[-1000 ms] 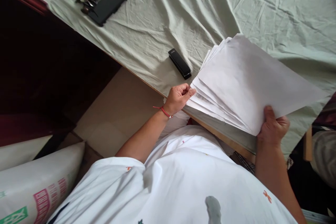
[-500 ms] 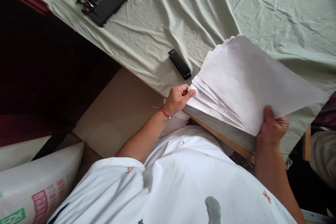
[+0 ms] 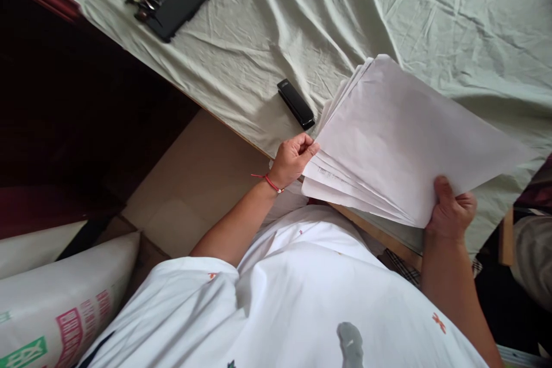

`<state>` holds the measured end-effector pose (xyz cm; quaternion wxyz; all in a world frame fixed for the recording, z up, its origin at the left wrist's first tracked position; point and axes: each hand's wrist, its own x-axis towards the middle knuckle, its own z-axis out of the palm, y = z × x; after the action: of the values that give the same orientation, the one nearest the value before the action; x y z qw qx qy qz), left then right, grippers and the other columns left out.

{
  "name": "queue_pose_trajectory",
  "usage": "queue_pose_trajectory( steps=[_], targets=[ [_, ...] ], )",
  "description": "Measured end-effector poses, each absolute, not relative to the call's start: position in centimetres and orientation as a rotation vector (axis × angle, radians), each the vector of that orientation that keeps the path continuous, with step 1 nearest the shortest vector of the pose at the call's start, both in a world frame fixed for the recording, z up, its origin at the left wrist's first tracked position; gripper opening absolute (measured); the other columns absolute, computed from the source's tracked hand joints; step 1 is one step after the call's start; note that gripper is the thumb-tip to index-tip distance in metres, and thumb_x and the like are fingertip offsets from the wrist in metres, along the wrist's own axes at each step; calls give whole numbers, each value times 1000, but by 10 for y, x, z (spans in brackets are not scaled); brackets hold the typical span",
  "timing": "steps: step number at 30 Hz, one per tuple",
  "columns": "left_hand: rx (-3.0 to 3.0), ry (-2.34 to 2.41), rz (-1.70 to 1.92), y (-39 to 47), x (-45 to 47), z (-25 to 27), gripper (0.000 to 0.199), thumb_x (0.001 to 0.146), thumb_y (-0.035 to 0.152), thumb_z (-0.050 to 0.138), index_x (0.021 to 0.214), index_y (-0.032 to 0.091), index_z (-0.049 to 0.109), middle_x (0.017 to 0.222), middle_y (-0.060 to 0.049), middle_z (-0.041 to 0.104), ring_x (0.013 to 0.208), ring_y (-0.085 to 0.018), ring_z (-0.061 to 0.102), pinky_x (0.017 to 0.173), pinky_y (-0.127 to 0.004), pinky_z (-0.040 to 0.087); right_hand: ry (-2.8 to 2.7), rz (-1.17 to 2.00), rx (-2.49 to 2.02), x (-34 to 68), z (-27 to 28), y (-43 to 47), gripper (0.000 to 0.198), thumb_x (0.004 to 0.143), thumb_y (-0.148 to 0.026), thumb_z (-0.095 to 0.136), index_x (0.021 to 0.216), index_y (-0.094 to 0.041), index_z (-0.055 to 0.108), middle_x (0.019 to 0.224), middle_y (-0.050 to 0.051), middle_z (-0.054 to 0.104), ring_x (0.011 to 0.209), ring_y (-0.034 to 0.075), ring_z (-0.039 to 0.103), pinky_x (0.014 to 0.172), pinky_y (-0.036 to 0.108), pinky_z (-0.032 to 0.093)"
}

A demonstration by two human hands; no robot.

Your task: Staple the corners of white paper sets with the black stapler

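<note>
A stack of white paper sheets (image 3: 409, 126) is held over the table's near edge, its left side fanned out so that several edges show. Some print is visible on a lower sheet. My right hand (image 3: 452, 210) grips the near right corner, thumb on top, the other fingers mostly hidden underneath. At the left corner my left hand (image 3: 295, 156) is closed, thumb and forefinger pinching the edge of the paper. A black stapler (image 3: 295, 104) lies on the cloth just beyond my left hand, apart from it.
A pale green wrinkled cloth (image 3: 241, 52) covers the table. At the far left lie a black phone (image 3: 181, 8) and a bunch of keys (image 3: 144, 0). A printed white sack (image 3: 64, 293) stands at lower left, by dark red furniture (image 3: 64, 98).
The fanned left edges have shifted: lower sheets now stick out further below my left hand, and the top sheet's corner meets my fingertips. My right hand has barely moved.
</note>
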<state>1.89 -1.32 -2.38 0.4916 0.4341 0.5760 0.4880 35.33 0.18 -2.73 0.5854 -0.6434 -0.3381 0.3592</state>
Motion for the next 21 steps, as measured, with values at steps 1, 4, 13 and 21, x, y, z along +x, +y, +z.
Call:
queue_pose_trajectory(
  steps=[1, 4, 13, 21],
  targets=[
    [1076, 1423, 1184, -13, 19, -24, 47, 83, 60, 72, 70, 17, 54, 59, 5, 45, 56, -8, 38, 54, -24, 30, -788, 839, -1499, 353, -27, 2, 37, 57, -43, 92, 84, -20, 80, 78, 0, 75, 86, 16, 72, 95, 35, 60],
    [1102, 1457, 1211, -14, 19, -23, 53, 90, 62, 62, 64, 18, 48, 57, 5, 37, 56, -8, 33, 54, -26, 27, -786, 849, -1494, 353, -27, 2, 37, 58, -42, 92, 85, -19, 80, 78, 0, 75, 86, 15, 72, 94, 32, 59],
    [1009, 1403, 1176, -12, 20, -24, 51, 77, 65, 75, 74, 17, 56, 60, 5, 48, 55, -8, 39, 53, -24, 30, -798, 895, -1503, 357, -28, 0, 37, 57, -42, 93, 83, -18, 80, 80, 1, 76, 80, 14, 70, 88, 32, 61],
    [1061, 1412, 1215, -13, 19, -21, 56, 86, 66, 65, 62, 18, 48, 57, 6, 33, 55, -8, 28, 53, -26, 24, -791, 871, -1501, 356, -25, 1, 36, 60, -40, 91, 86, -17, 80, 81, 1, 76, 85, 14, 71, 94, 31, 59]
  ],
)
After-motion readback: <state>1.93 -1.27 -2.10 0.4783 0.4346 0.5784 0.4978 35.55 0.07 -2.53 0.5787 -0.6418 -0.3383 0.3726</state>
